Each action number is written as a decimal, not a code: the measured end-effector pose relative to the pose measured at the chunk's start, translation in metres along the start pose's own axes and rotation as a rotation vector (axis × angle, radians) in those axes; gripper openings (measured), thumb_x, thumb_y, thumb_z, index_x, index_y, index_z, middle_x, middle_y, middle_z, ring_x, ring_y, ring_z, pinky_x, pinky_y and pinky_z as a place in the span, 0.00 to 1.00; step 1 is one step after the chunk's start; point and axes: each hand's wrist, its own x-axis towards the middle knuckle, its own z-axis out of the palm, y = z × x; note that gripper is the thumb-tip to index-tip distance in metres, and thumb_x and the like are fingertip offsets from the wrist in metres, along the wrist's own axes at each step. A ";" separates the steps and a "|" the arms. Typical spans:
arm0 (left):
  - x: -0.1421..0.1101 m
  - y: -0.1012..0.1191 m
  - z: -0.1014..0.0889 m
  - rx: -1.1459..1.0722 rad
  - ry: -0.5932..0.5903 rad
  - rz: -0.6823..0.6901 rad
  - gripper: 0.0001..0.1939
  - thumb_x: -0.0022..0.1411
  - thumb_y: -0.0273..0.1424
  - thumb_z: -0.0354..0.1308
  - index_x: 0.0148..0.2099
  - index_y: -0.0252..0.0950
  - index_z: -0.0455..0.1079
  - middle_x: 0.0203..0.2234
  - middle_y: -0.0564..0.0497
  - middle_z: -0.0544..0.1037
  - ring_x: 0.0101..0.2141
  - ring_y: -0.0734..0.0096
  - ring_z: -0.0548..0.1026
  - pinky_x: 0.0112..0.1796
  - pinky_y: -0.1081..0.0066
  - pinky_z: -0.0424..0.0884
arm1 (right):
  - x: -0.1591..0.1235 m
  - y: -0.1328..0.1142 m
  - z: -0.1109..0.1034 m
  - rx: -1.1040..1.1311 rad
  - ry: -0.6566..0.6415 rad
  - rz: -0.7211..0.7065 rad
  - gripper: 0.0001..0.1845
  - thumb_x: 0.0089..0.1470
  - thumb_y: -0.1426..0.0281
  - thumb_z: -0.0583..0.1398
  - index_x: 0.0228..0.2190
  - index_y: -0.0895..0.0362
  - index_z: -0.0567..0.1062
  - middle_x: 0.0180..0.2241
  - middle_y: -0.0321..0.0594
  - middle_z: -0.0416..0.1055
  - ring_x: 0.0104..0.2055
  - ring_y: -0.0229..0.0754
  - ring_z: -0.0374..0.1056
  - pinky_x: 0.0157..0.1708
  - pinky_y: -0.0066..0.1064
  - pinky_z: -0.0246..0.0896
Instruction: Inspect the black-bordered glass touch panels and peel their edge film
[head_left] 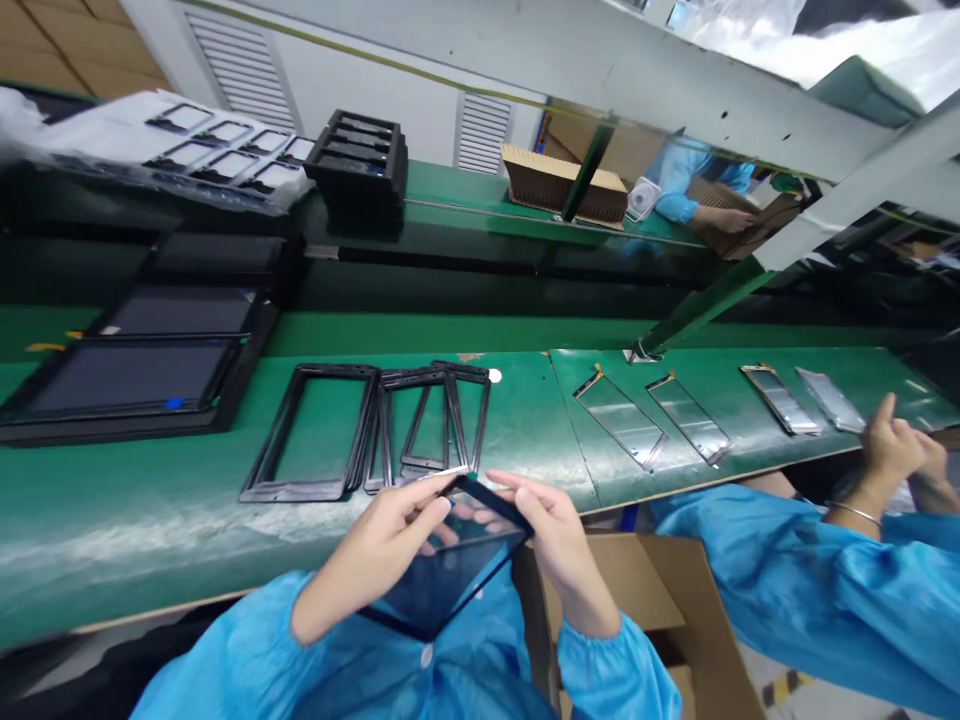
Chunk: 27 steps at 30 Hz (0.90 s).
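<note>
Between my two hands, over my lap, is a glass panel with a black border, tilted and see-through. My left hand grips its upper left edge between thumb and fingers. Across from it, my right hand pinches the upper right edge, some fingers showing through the glass. Just beyond my hands, black rectangular frames lie on the green bench, several of them overlapping. To their left, dark screen panels sit in black trays.
Thin glass panels with orange tabs lie to the right. A co-worker's hands and blue sleeves are at far right. An open cardboard box stands below the bench edge. A green post rises from the bench; black trays stack behind.
</note>
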 end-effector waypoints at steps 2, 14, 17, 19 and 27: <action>-0.004 -0.003 -0.001 -0.212 0.062 -0.100 0.29 0.71 0.48 0.61 0.63 0.33 0.75 0.47 0.37 0.88 0.37 0.53 0.88 0.32 0.66 0.84 | 0.005 0.003 -0.001 0.016 0.103 -0.012 0.29 0.57 0.44 0.70 0.43 0.57 0.88 0.38 0.50 0.87 0.33 0.50 0.85 0.33 0.34 0.80; -0.012 -0.010 -0.009 -0.287 0.156 -0.083 0.29 0.69 0.49 0.63 0.62 0.33 0.75 0.53 0.33 0.85 0.42 0.47 0.88 0.38 0.59 0.86 | 0.005 -0.002 0.015 -0.183 0.135 -0.144 0.29 0.65 0.42 0.61 0.28 0.54 0.81 0.28 0.45 0.86 0.26 0.51 0.83 0.29 0.37 0.79; -0.012 -0.003 -0.017 0.072 0.172 0.103 0.31 0.67 0.39 0.66 0.70 0.44 0.72 0.61 0.42 0.81 0.52 0.51 0.85 0.52 0.60 0.81 | 0.006 -0.001 0.024 -0.294 0.012 -0.115 0.27 0.66 0.46 0.61 0.29 0.54 0.83 0.28 0.42 0.86 0.27 0.49 0.83 0.32 0.36 0.78; -0.012 0.002 -0.022 0.262 0.055 0.156 0.35 0.65 0.35 0.67 0.73 0.50 0.69 0.57 0.48 0.84 0.48 0.54 0.86 0.51 0.62 0.81 | 0.010 -0.001 0.031 -0.337 -0.079 -0.089 0.21 0.63 0.51 0.66 0.32 0.55 0.85 0.27 0.40 0.86 0.27 0.48 0.83 0.32 0.34 0.78; -0.025 -0.007 -0.036 -0.261 0.212 -0.030 0.27 0.70 0.44 0.63 0.65 0.38 0.67 0.45 0.38 0.87 0.32 0.58 0.86 0.24 0.72 0.76 | 0.020 -0.012 -0.014 -0.244 0.184 -0.232 0.28 0.65 0.44 0.62 0.47 0.54 0.85 0.46 0.49 0.86 0.46 0.53 0.84 0.51 0.45 0.77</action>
